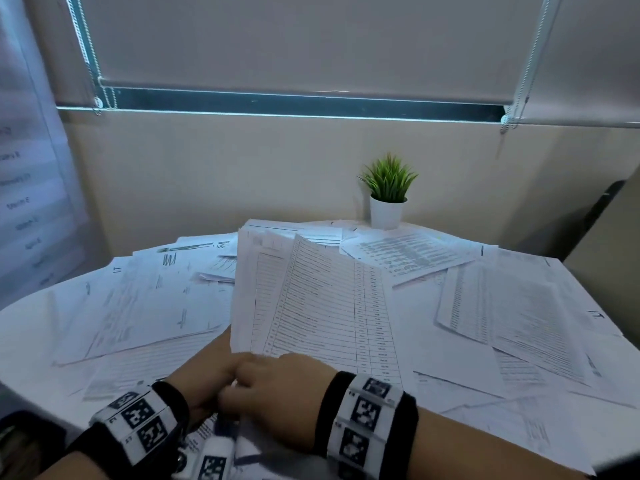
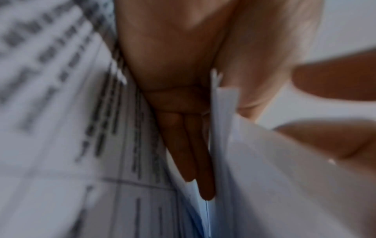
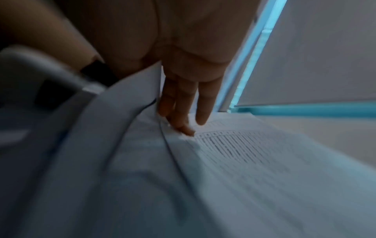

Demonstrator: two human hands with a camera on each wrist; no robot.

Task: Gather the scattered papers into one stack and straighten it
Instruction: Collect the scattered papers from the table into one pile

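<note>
A bundle of printed papers [image 1: 311,299] is lifted at the near middle of the table, tilted up and away from me. My left hand [image 1: 204,379] holds its near left corner from beneath; in the left wrist view its fingers [image 2: 191,153] lie straight along the underside, with the sheets [image 2: 264,185] between them and the thumb. My right hand [image 1: 277,393] grips the bundle's near edge from above, right beside the left hand. Its fingers [image 3: 183,103] run down a sheet's edge. Loose papers lie scattered at the left [image 1: 145,299], right [image 1: 512,306] and back [image 1: 408,254].
A small potted plant [image 1: 388,195] stands at the table's far edge against the wall. The round white table [image 1: 31,327] shows bare at the near left. A window with lowered blinds [image 1: 294,46] is above.
</note>
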